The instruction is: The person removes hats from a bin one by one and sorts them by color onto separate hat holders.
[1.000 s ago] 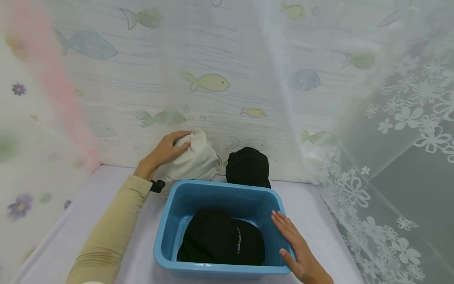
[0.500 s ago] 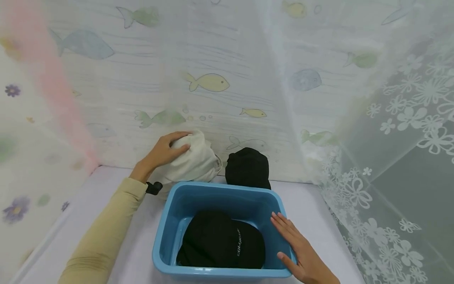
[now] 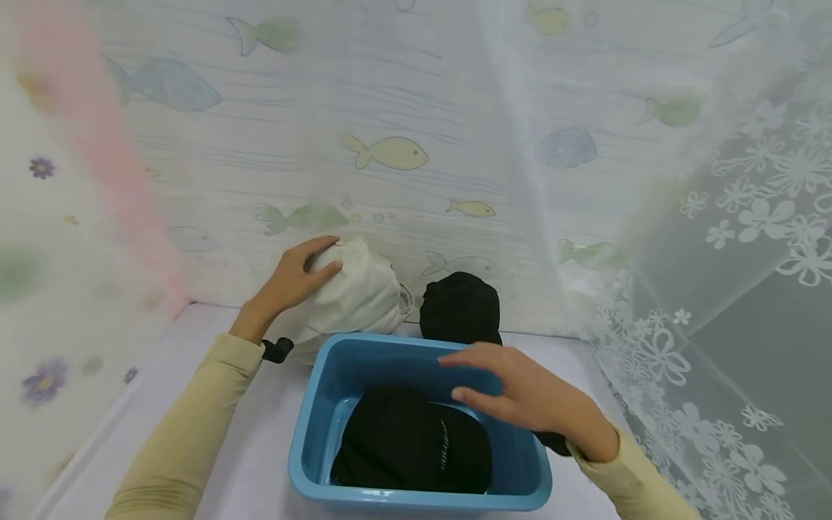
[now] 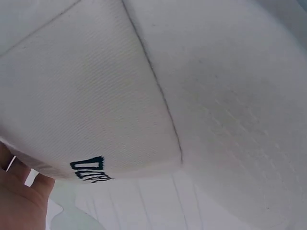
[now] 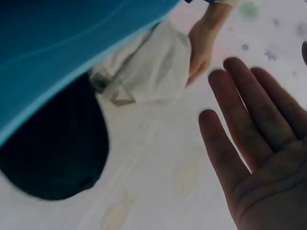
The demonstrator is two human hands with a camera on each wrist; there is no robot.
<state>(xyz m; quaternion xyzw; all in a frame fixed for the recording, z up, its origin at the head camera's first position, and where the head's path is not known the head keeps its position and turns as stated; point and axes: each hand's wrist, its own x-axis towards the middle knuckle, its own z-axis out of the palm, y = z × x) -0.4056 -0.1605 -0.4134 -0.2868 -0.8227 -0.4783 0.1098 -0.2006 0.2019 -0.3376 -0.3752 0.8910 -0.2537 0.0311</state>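
A white cap point(image 3: 357, 289) stands against the back curtain at the left. My left hand point(image 3: 279, 282) grips its upper left edge, thumb on the near side and fingers behind. In the left wrist view the white cap point(image 4: 105, 105) fills most of the picture, with dark stitched letters and fingers at its edge. My right hand point(image 3: 526, 390) hovers over the right part of a blue plastic tub point(image 3: 416, 498). Its fingers are extended and hold nothing; in the right wrist view the right hand point(image 5: 268, 172) shows a bare palm. Inside the tub lies a black cap point(image 3: 390, 440) with pale lettering.
A second black cap point(image 3: 460, 307) sits behind the tub, partly hidden by its rim. A thin curtain point(image 3: 403, 87) with printed fish rises at the back. White cloth point(image 3: 240, 433) covers the surface. Flowered lace point(image 3: 702, 448) borders the right side.
My right hand has left the tub's right rim and moved up and left over the tub. My left hand and the white cap have shifted slightly left.
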